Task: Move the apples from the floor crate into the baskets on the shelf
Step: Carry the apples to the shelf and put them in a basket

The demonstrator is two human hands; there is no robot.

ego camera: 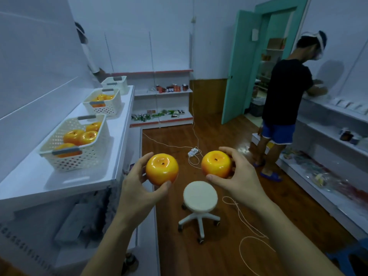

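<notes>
Carry step, by the look of it: left apple (161,169) gripped in left hand (137,182), fingers and thumb curled round it; right apple (216,164) gripped the same way in right hand (237,176). Both held in the air above the floor, just right of the shelf (59,184), over a white stool (200,196). Floor crate out of view. Next, probably: swing left, lift over the rim of the near basket (59,154), partly filled, or reach on to the middle basket (107,110). Open air between hands and shelf; mind shelf corner, stool, and power strip (192,152) with trailing cords on the floor.
</notes>
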